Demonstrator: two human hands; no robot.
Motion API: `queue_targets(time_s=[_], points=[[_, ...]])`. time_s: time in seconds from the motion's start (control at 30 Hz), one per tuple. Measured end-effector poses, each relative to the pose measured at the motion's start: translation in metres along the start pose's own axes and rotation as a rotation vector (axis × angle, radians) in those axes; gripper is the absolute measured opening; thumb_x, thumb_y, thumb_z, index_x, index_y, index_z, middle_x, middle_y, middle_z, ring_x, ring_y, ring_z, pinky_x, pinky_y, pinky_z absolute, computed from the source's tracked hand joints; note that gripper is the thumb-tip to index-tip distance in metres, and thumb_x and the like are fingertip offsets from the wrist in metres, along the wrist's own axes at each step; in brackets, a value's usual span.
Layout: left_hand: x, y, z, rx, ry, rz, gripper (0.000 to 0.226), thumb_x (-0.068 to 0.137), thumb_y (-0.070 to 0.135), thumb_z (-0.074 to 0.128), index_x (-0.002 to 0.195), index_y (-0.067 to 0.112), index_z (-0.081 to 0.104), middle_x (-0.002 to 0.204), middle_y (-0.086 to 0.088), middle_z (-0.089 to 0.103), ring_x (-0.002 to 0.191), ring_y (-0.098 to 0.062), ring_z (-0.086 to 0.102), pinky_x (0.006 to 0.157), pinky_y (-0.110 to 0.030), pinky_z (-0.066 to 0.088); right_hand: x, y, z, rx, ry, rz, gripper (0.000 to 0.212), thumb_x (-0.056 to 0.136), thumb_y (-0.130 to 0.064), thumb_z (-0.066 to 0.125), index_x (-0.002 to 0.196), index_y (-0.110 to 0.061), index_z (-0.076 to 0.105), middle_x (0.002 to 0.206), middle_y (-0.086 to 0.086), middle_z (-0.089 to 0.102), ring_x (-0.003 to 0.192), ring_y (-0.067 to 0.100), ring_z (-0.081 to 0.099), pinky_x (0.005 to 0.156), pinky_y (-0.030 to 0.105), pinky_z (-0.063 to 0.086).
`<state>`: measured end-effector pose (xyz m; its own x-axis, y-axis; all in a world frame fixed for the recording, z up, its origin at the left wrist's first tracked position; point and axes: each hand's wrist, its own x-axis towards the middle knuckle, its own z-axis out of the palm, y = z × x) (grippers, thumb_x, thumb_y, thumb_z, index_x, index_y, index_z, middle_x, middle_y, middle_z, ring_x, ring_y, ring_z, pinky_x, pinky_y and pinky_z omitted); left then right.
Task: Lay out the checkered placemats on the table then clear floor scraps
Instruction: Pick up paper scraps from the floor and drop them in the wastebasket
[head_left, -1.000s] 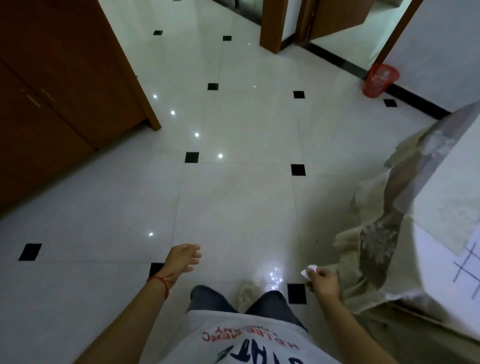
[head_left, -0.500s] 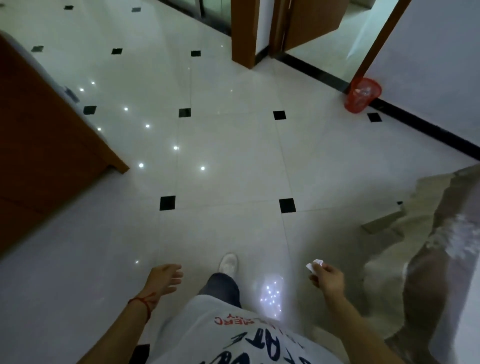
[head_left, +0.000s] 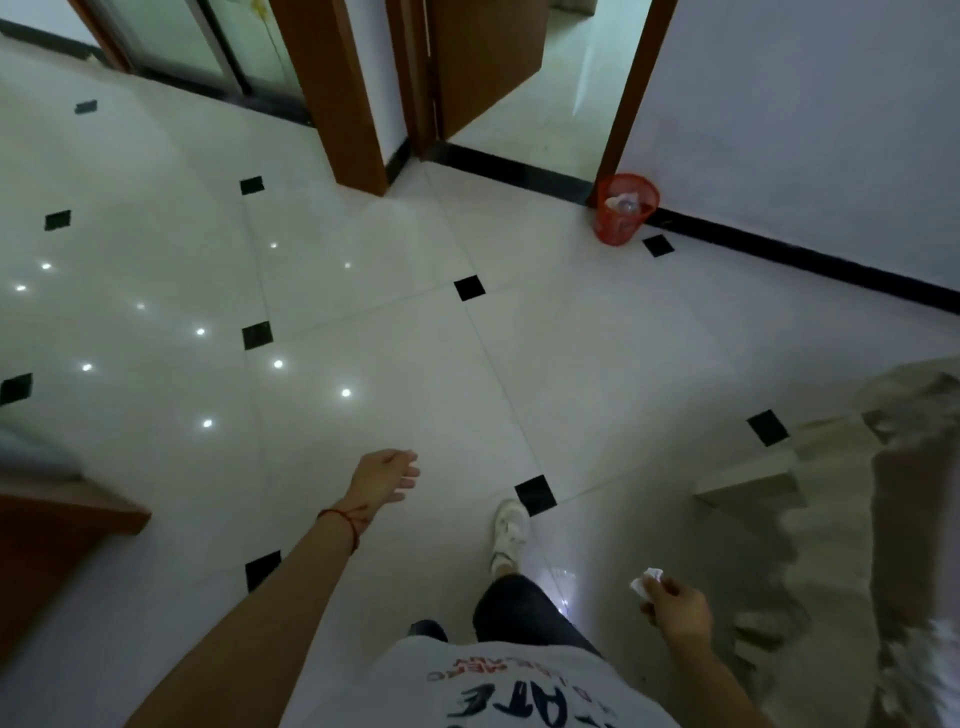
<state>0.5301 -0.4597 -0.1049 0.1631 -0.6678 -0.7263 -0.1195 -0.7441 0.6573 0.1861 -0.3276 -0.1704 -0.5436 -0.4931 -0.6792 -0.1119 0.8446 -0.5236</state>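
Your left hand (head_left: 385, 474) reaches forward on a nearly straight bare arm, palm turned inward, fingers (head_left: 406, 470) loosely curled and holding nothing, a thin red string bracelet (head_left: 347, 525) around the wrist. Your right hand (head_left: 677, 610) hangs lower at your side, elbow bent, fingers pinched on a small crumpled white paper scrap (head_left: 645, 580). One foot steps forward between your arms.

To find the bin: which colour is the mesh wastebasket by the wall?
Red mesh wastebasket, clearest in the head view.
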Motion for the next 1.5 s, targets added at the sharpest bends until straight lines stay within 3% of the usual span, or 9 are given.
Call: queue_targets(time_s=[0.1,0.33,0.53,0.67,0.8,0.97,1.17,1.3,1.5], points=[[0.038,0.050,0.025,0.013,0.006,-0.020,0.024,0.092,0.017,0.050,0.107,0.002,0.060,0.091,-0.014,0.060,0.075,-0.022,0.057,0.066,-0.029,0.046,0.042,-0.053,-0.011,-0.002,0.016,0.001,0.026,0.087,-0.018,0.059,0.086,0.007,0.067,0.057,0.006,0.059,0.074,0.035,0.062,0.077,0.042,0.048],[0.110,0.121,0.055,0.037,0.001,-0.145,0.030,0.092,0.016,0.052,0.113,-0.005,0.057,0.101,-0.018,0.060,0.091,-0.031,0.056,0.079,-0.037,0.046,0.132,-0.208,-0.026,0.023,0.017,-0.100,0.017,0.089,-0.012,0.055,0.094,0.000,0.065,0.073,0.011,0.061,0.069,0.029,0.059,0.064,0.030,0.045],[0.196,0.201,0.075,0.001,-0.002,-0.197,0.032,0.091,0.017,0.053,0.115,-0.003,0.056,0.105,-0.019,0.060,0.095,-0.032,0.057,0.078,-0.036,0.047,0.227,-0.325,-0.009,0.112,0.038,-0.172,0.005,0.088,-0.005,0.056,0.087,-0.002,0.059,0.079,0.015,0.059,0.035,0.001,0.055,0.035,0.008,0.037],[0.271,0.275,0.094,0.034,0.004,-0.186,0.032,0.091,0.017,0.053,0.114,-0.004,0.058,0.103,-0.019,0.061,0.091,-0.031,0.057,0.068,-0.031,0.048,0.283,-0.394,-0.003,0.133,0.089,-0.125,0.006,0.088,-0.006,0.057,0.084,-0.004,0.061,0.076,0.015,0.060,0.036,0.004,0.055,0.037,0.011,0.042],[0.337,0.373,0.131,0.101,-0.050,-0.143,0.030,0.091,0.018,0.052,0.113,-0.003,0.058,0.099,-0.017,0.062,0.089,-0.030,0.057,0.067,-0.029,0.047,0.322,-0.457,-0.001,0.113,0.094,-0.084,0.020,0.088,-0.009,0.057,0.070,-0.003,0.056,0.064,0.014,0.057,0.052,0.019,0.058,0.060,0.034,0.048],[0.409,0.503,0.199,0.179,-0.139,-0.050,0.028,0.091,0.019,0.054,0.108,-0.002,0.060,0.086,-0.012,0.062,0.075,-0.022,0.057,0.064,-0.028,0.046,0.372,-0.529,-0.013,0.083,0.099,-0.070,0.021,0.090,-0.014,0.054,0.071,-0.004,0.055,0.067,0.014,0.060,0.056,0.018,0.059,0.061,0.029,0.044],[0.487,0.632,0.286,0.209,-0.209,0.073,0.020,0.091,0.019,0.053,0.100,0.004,0.061,0.091,-0.013,0.062,0.073,-0.019,0.057,0.066,-0.028,0.047,0.456,-0.594,-0.034,0.089,0.136,-0.006,0.021,0.090,-0.014,0.055,0.077,0.001,0.061,0.071,0.017,0.062,0.054,0.016,0.058,0.060,0.028,0.044],[0.525,0.680,0.328,0.192,-0.190,0.070,0.020,0.091,0.019,0.053,0.100,0.003,0.060,0.088,-0.012,0.062,0.074,-0.020,0.058,0.067,-0.028,0.047,0.520,-0.649,-0.056,0.112,0.129,0.015,0.020,0.091,-0.014,0.054,0.085,0.003,0.064,0.072,0.015,0.063,0.058,0.017,0.060,0.067,0.032,0.048],[0.565,0.697,0.358,0.163,-0.144,-0.120,0.026,0.092,0.020,0.053,0.107,0.000,0.059,0.087,-0.012,0.062,0.079,-0.024,0.057,0.066,-0.029,0.047,0.607,-0.757,-0.078,0.079,0.067,-0.017,0.021,0.089,-0.012,0.053,0.092,0.007,0.062,0.074,0.014,0.061,0.055,0.014,0.057,0.054,0.025,0.042]])
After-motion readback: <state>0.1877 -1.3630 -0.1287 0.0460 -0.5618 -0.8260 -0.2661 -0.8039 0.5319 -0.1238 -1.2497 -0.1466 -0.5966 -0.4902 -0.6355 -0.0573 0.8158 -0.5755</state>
